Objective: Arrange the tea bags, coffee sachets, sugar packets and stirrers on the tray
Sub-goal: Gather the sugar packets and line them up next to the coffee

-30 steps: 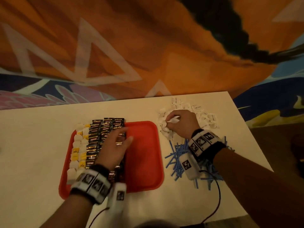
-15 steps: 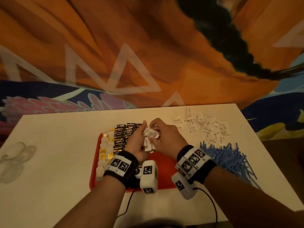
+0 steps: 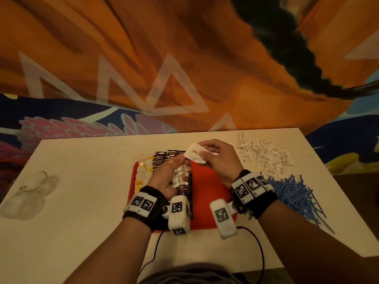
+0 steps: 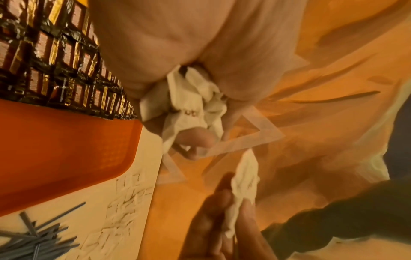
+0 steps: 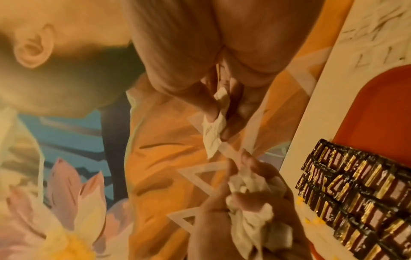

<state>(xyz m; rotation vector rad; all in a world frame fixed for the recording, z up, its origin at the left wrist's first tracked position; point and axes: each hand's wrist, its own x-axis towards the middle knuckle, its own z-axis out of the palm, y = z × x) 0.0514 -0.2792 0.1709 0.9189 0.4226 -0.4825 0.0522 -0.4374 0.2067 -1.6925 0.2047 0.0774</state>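
Above the red tray [image 3: 207, 181] my left hand [image 3: 168, 177] clutches a crumpled bunch of white sugar packets [image 3: 180, 176] [image 4: 191, 105] [image 5: 251, 207]. My right hand [image 3: 217, 158] pinches a single sugar packet [image 3: 194, 155] [image 4: 244, 186] [image 5: 213, 132] just above that bunch. On the tray's left side lie a column of tea bags [image 3: 143, 173] with yellow tags and rows of dark coffee sachets [image 3: 164, 157] [image 4: 55, 58] [image 5: 355, 190]. The tray's right half shows bare red.
More sugar packets [image 3: 264, 154] lie scattered on the white table [image 3: 86, 181] at the back right. A heap of blue stirrers [image 3: 295, 193] [image 4: 33, 242] sits right of the tray. A clear glass [image 3: 32, 185] stands at the table's left. A black cable [image 3: 260, 253] trails near the front edge.
My right hand carried a handful of sugar packets from the pile to above the tray. My left hand lifted off the coffee sachets and took the bunch; the right now draws one packet out.
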